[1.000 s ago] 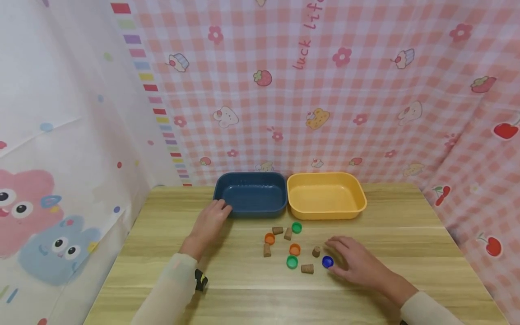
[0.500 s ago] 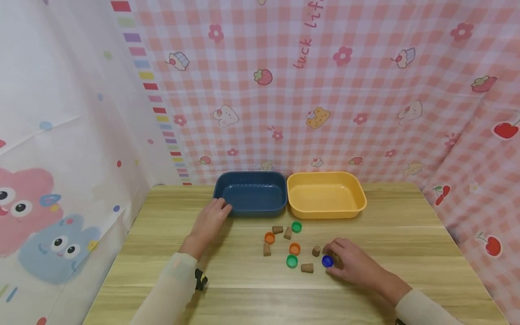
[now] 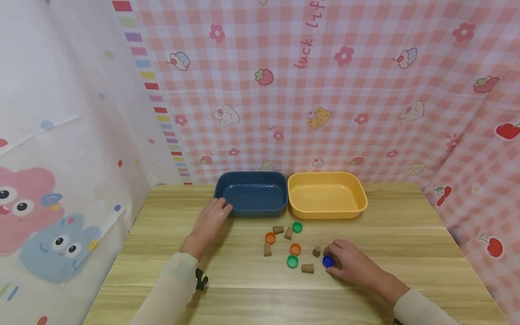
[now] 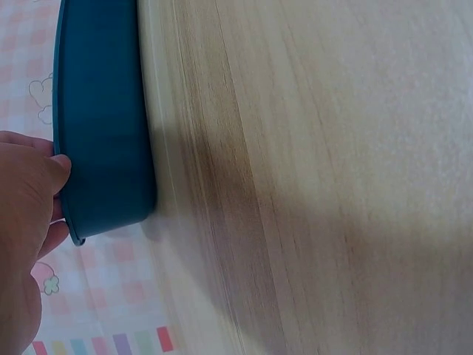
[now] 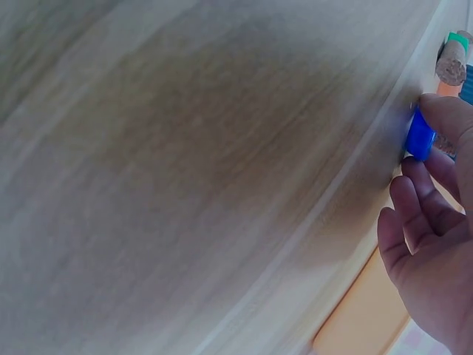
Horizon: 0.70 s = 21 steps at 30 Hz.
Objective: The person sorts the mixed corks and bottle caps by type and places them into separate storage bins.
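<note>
My left hand point(image 3: 208, 225) grips the left front corner of a dark blue plastic tub point(image 3: 253, 213). In the left wrist view, its thumb lies on the outside of the tub's rim and the other fingers are partly hidden. A blue bottle cap point(image 3: 327, 262) sits on the table between the thumb and index finger of my right hand point(image 3: 355, 265). The right wrist view shows those two fingers pinching the cap point(image 5: 420, 138) at opposite sides. Just left of it stands a cork point(image 3: 316, 251).
A yellow tub point(image 3: 327, 215) adjoins the blue one on its right. Scattered before them are more corks point(image 3: 307, 268), orange caps point(image 3: 295, 249) and green caps point(image 3: 292, 261). Behind the wooden table point(image 3: 243, 293) hangs a pink checked cloth point(image 3: 243, 95).
The fingers of my right hand have drawn in around the blue bottle cap, which stays in about the same place. My left hand keeps its hold on the blue tub.
</note>
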Each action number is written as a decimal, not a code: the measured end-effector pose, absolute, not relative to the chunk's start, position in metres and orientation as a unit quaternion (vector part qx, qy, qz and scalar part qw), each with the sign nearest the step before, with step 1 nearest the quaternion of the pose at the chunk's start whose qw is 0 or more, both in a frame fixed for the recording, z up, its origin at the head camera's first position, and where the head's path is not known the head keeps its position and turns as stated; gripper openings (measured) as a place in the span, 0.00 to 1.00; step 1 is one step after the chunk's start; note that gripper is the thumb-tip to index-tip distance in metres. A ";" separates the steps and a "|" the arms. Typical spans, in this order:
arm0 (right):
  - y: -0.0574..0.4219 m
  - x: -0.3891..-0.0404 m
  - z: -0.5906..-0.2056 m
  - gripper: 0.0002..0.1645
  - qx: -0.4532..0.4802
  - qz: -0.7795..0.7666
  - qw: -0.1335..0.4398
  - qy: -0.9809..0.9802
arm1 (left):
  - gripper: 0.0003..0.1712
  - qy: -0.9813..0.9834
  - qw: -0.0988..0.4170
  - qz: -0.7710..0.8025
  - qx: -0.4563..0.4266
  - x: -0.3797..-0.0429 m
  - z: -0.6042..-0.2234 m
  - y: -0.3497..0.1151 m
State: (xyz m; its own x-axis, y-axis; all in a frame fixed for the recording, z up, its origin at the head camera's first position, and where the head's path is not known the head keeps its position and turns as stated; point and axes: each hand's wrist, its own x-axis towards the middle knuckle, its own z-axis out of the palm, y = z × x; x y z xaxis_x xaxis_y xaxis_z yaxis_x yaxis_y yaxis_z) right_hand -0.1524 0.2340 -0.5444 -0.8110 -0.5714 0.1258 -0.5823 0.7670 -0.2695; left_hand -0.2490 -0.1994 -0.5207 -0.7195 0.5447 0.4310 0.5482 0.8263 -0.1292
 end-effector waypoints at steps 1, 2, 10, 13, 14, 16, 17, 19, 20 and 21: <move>0.234 -0.152 -0.544 0.19 0.307 0.149 0.016 -0.940 | 0.11 -0.927 0.231 -0.005 -0.294 -0.249 -0.521 -0.199; 0.234 -0.153 -0.544 0.19 0.306 0.149 0.015 -0.940 | 0.11 -0.928 0.230 -0.005 -0.294 -0.249 -0.521 -0.200; 0.235 -0.153 -0.543 0.18 0.291 0.157 0.002 -0.944 | 0.10 -0.926 0.234 -0.009 -0.295 -0.249 -0.522 -0.199; 0.236 -0.154 -0.541 0.18 0.288 0.162 -0.002 -0.944 | 0.10 -0.928 0.230 -0.010 -0.293 -0.249 -0.521 -0.199; 0.236 -0.154 -0.540 0.18 0.287 0.163 -0.004 -0.944 | 0.11 -0.929 0.228 -0.010 -0.292 -0.249 -0.521 -0.199; 0.236 -0.155 -0.538 0.18 0.288 0.166 -0.005 -0.943 | 0.11 -0.929 0.227 -0.011 -0.291 -0.248 -0.521 -0.199; 0.237 -0.155 -0.537 0.18 0.288 0.168 -0.005 -0.943 | 0.11 -0.930 0.227 -0.011 -0.291 -0.248 -0.521 -0.199; 0.237 -0.156 -0.535 0.18 0.286 0.172 -0.004 -0.943 | 0.12 -0.929 0.227 -0.010 -0.291 -0.248 -0.521 -0.200; 0.237 -0.157 -0.534 0.18 0.282 0.174 -0.004 -0.944 | 0.12 -0.929 0.227 -0.009 -0.292 -0.248 -0.521 -0.200; 0.238 -0.158 -0.533 0.19 0.278 0.175 -0.002 -0.945 | 0.12 -0.929 0.227 -0.008 -0.293 -0.248 -0.522 -0.200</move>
State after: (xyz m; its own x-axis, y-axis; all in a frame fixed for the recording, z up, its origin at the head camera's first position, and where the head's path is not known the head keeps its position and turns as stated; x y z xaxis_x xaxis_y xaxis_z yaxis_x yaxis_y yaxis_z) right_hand -0.1576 0.2377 -0.5329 -0.8456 -0.5255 0.0934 -0.5241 0.7844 -0.3316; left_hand -0.2484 -0.1995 -0.5216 -0.7252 0.5403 0.4268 0.5478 0.8283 -0.1178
